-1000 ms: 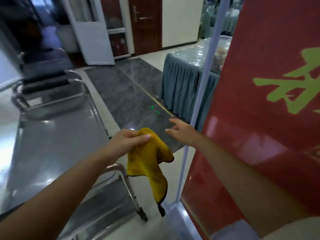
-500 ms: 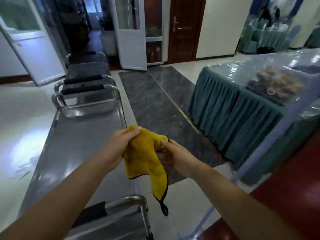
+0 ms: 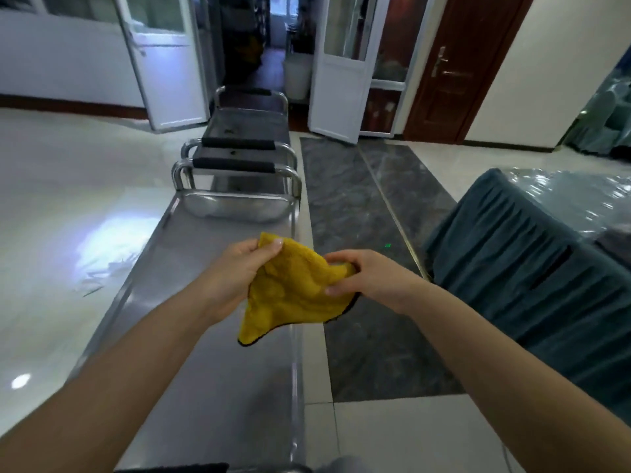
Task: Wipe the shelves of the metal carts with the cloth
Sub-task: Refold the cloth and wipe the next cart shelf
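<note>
The view has swung from a red panel with green lettering to the nearest cart (image 3: pixel 218 336), whose top shelf now runs straight ahead, two more carts lined up beyond it. The cloth (image 3: pixel 293 291), which hung from the left hand (image 3: pixel 235 271) a second ago, is now pinched by both; the right hand (image 3: pixel 368 278) grips its other corner, spreading it above the shelf, probably to begin wiping. No writing shows now.

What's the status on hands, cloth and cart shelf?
Both hands, left and right, grip the yellow cloth. Cloth held above the near cart's top shelf, not touching. Nothing lying on that shelf.
</note>
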Demonstrator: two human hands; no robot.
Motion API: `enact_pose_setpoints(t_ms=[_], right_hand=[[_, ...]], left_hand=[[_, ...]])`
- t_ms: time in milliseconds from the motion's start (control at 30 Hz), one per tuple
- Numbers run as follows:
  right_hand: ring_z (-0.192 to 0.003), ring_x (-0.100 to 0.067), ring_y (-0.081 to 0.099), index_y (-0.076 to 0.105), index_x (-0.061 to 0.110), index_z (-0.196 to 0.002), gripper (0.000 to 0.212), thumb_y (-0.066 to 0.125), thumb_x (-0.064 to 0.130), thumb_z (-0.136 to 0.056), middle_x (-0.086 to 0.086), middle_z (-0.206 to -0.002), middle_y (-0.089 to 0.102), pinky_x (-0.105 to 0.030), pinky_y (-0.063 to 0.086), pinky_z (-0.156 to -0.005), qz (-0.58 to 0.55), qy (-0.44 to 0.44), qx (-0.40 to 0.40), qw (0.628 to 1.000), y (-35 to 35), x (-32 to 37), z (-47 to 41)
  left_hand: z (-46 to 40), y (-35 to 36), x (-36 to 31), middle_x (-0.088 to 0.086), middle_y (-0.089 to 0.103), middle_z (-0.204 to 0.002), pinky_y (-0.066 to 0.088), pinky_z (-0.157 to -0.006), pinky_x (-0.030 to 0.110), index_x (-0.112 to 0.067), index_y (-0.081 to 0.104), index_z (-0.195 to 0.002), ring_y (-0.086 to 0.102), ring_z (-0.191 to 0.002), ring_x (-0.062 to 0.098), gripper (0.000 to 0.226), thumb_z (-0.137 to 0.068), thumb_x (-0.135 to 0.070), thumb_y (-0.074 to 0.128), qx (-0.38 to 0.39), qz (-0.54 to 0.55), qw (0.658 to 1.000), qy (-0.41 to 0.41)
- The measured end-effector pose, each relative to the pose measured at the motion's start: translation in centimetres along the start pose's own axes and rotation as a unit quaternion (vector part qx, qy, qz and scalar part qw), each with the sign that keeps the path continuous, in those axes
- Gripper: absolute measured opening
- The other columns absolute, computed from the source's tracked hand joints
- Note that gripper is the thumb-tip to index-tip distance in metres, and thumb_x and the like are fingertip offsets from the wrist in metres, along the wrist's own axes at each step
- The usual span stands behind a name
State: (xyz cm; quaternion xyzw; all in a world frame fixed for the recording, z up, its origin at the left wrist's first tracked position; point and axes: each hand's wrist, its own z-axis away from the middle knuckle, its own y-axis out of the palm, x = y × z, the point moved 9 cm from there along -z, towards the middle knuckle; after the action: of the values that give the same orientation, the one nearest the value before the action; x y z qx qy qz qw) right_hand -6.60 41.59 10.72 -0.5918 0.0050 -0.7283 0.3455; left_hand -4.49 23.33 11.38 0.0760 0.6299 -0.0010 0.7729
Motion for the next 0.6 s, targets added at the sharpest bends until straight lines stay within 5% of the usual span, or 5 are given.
enact_pose_setpoints(t_ms=[133,233,300,467,600], right_hand=[[-0.085,-0.008,0.06,0.067,0.023,-0.094,0.014,0.073,0.024,-0.081,0.004,-0.091,0.064,-0.018,0.049,-0.069,0.173,-0.076,0.012,0.982,-0.3,1.9,-5.8],[-0.082,-0.02,0.06,0.067,0.012,-0.087,0.014,0.069,0.026,-0.085,-0.009,-0.087,0.063,-0.029,0.047,-0.071,0.218,-0.111,0.066,0.967,-1.0,1.8,-11.2],[-0.081,-0.018,0.058,0.065,0.016,-0.08,0.015,0.07,0.03,-0.084,-0.004,-0.082,0.059,-0.031,0.045,-0.073,0.236,-0.136,0.1,0.957,-1.4,1.6,-15.1],[-0.127,-0.006,0.04,0.062,0.017,-0.077,0.02,0.069,0.035,-0.085,0.015,-0.127,0.045,-0.03,0.036,-0.1,0.304,-0.224,0.204,0.903,-1.3,0.9,-23.4],[-0.067,-0.002,0.052,0.058,0.027,-0.069,0.02,0.068,0.031,-0.086,0.01,-0.072,0.057,-0.026,0.039,-0.062,0.274,-0.249,0.237,0.898,-1.5,1.1,-27.6]], left_hand=[[-2.1,-3.4,1.1,-0.004,0.075,-0.094,0.053,-0.079,0.029,-0.024,0.074,-0.094,0.07,-0.089,0.01,0.021,-0.084,-0.04,0.064,-0.076,-0.096,0.992,0.018],[-4.1,-6.6,1.4,-0.008,0.07,-0.08,0.048,-0.064,0.011,-0.021,0.074,-0.084,0.064,-0.077,-0.005,0.021,-0.089,-0.038,0.064,-0.186,-0.229,0.955,0.028],[-5.7,-7.5,1.8,0.005,0.063,-0.087,0.051,-0.078,0.023,-0.004,0.07,-0.089,0.061,-0.085,0.006,0.036,-0.091,-0.038,0.059,-0.229,-0.327,0.917,0.028],[-9.3,-7.3,3.9,-0.015,0.062,-0.1,0.04,-0.073,0.001,-0.023,0.065,-0.106,0.056,-0.09,-0.011,0.02,-0.095,-0.037,0.054,-0.276,-0.283,0.919,-0.005],[-11.5,-6.9,5.7,-0.015,0.068,-0.101,0.045,-0.072,0.003,-0.026,0.065,-0.111,0.062,-0.093,-0.007,0.021,-0.091,-0.031,0.063,-0.319,-0.209,0.924,-0.036]])
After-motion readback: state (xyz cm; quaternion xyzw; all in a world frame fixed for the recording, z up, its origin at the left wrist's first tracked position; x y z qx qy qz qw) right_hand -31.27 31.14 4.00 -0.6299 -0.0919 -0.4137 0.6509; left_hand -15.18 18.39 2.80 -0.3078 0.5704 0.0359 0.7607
